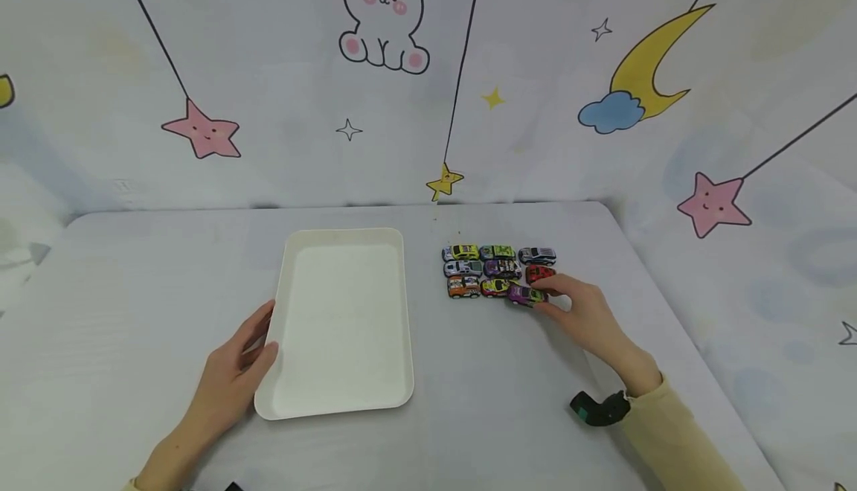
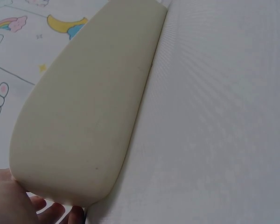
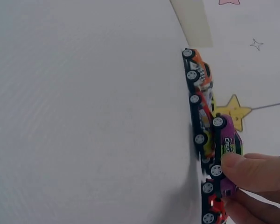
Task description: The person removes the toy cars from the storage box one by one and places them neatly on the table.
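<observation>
A white tray [image 1: 341, 320] lies on the table left of centre. My left hand [image 1: 257, 342] holds its left rim, thumb on the edge and fingers against the outer wall. The left wrist view shows that tray wall [image 2: 84, 107] close up, with my left hand [image 2: 9, 200] below it. Several toy cars [image 1: 495, 271] stand packed together right of the tray. My right hand [image 1: 569, 305] pinches the purple car [image 1: 525, 295] at the group's near right corner. In the right wrist view my right hand [image 3: 256, 175] grips that purple car [image 3: 228, 144], between an orange car [image 3: 200, 70] and a red one [image 3: 214, 207].
The table [image 1: 134, 290] has a pale cloth and ends at a printed backdrop with stars, a rabbit and a moon. Its right edge runs close past the cars. A black wrist camera [image 1: 599, 409] sits on my right wrist.
</observation>
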The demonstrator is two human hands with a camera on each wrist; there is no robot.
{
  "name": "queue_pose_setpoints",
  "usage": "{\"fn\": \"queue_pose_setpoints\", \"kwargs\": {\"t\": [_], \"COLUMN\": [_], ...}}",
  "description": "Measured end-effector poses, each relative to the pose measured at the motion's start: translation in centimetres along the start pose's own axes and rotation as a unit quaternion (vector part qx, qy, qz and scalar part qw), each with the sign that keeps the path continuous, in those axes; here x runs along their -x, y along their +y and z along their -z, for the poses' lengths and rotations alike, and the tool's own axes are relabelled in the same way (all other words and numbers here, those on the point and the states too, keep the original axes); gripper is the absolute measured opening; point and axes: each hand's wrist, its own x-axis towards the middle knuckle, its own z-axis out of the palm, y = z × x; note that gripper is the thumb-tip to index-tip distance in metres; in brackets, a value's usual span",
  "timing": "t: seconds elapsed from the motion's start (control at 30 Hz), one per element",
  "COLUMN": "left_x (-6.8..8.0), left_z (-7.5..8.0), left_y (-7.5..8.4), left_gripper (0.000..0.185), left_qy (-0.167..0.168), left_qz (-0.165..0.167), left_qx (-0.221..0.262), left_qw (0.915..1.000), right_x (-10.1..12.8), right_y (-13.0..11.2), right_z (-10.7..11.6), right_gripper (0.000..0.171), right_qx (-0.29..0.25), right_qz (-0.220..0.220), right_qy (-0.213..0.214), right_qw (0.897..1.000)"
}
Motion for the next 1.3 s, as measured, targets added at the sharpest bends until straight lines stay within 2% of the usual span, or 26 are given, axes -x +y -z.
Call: {"fn": "queue_pose_setpoints", "kwargs": {"t": [0.3, 0.57, 0.87, 1.03, 1.2, 1.3], "left_x": [0.1, 0.3, 0.4, 0.5, 0.6, 0.5], "left_z": [0.0, 0.0, -0.1, -0.1, -0.1, -0.1], "left_y": [0.0, -0.2, 0.1, 0.0, 0.0, 0.1], "left_gripper": [0.057, 0.057, 0.057, 0.057, 0.056, 0.053], "left_qy": [0.000, -0.002, 0.000, 0.002, 0.000, 0.003], "left_qz": [0.001, 0.001, -0.001, 0.000, 0.007, 0.007], "left_qx": [-0.003, -0.013, -0.015, -0.013, -0.016, -0.022], "left_qw": [1.0000, 0.9999, 0.9999, 0.9999, 0.9998, 0.9997], "right_x": [0.8, 0.7, 0.9, 0.9, 0.9, 1.0], "right_y": [1.7, 2.3, 2.5, 2.4, 2.3, 2.5], "right_z": [0.4, -0.3, -0.7, -0.7, -0.5, 0.0], "right_gripper": [0.033, 0.032, 0.033, 0.034, 0.032, 0.035], "right_qx": [0.024, 0.041, 0.057, 0.061, 0.053, 0.046], "right_qz": [-0.031, -0.020, 0.011, 0.017, 0.024, 0.013], "right_qy": [0.010, 0.011, 0.052, 0.067, 0.101, 0.107], "right_qw": [0.999, 0.999, 0.997, 0.996, 0.993, 0.993]}}
